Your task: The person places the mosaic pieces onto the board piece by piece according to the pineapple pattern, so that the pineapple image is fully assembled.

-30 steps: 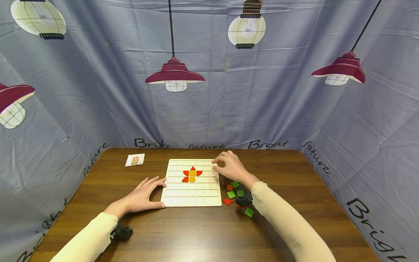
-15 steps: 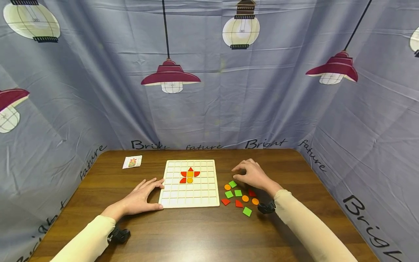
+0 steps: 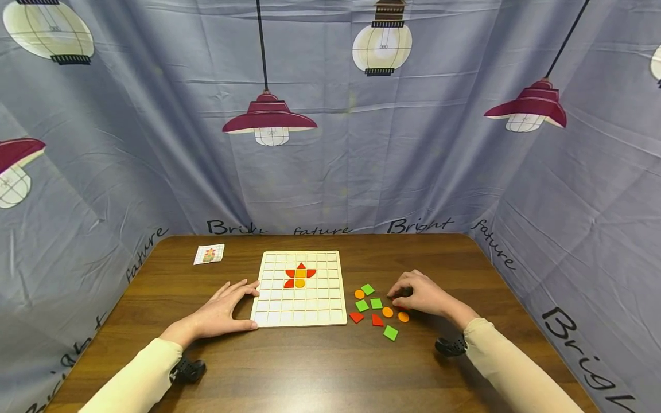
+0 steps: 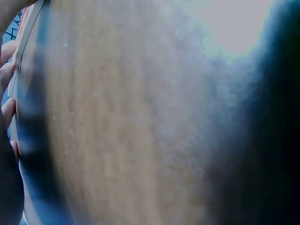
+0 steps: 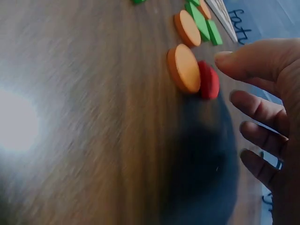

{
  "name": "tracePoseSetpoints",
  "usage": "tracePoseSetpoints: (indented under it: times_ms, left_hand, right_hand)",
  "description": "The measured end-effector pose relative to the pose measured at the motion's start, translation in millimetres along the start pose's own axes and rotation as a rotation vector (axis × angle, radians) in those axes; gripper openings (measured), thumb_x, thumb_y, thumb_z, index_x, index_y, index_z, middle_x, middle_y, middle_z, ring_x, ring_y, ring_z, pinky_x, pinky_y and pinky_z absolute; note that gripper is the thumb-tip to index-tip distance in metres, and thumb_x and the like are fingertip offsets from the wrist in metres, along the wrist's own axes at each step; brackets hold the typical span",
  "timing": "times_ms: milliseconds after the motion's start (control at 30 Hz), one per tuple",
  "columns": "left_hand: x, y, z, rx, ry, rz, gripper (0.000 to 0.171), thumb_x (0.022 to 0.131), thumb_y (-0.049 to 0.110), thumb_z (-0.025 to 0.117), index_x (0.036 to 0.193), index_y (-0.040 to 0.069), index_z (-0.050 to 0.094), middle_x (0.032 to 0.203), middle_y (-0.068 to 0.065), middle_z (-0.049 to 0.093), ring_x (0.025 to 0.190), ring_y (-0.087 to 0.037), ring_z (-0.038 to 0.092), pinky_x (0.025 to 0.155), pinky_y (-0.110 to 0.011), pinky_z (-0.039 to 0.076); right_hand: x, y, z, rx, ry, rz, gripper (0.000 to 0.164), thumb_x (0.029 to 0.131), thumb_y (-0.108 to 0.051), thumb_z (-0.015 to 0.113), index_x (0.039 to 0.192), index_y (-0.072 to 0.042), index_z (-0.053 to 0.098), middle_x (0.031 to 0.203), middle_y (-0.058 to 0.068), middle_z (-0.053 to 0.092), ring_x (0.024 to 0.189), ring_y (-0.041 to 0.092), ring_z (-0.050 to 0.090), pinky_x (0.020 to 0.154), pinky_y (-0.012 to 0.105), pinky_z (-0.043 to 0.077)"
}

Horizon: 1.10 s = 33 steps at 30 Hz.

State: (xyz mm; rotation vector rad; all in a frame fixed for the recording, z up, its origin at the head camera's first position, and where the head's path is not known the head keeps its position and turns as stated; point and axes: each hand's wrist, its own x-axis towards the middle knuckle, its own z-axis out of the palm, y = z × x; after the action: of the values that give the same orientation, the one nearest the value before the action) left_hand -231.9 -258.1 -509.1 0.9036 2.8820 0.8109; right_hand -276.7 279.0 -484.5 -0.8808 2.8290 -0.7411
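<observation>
Small printed card far left on brown wood counter. Left hand, grip apart, at left edge of cream gridded board bearing red-and-yellow figure. Right of board: loose flat green squares, orange discs, red pieces. Then glossy red piece beside one disc; right hand near it, grip apart.

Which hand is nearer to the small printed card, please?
Left. The left hand is on the near side of the card, at the edge of the board; the right hand is right of it, beside the loose pieces.
</observation>
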Motion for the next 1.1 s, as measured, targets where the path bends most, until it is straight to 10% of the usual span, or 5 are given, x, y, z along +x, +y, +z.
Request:
tracePoseSetpoints:
  times_ms: [1100]
  left_hand:
    - [0.7,-0.5,0.6,0.009,-0.002,0.002,0.067,0.084,0.06,0.076,0.132,0.018,0.057,0.16,-0.008,0.042,0.149,-0.041,0.03,0.12,-0.065,0.011]
  right_hand:
    - [-2,14,9,0.01,0.112,0.063,0.022,0.088,-0.026,0.082,0.11,-0.025,0.079,0.1,-0.012,0.065,0.096,0.015,0.051,0.079,0.035,0.045]
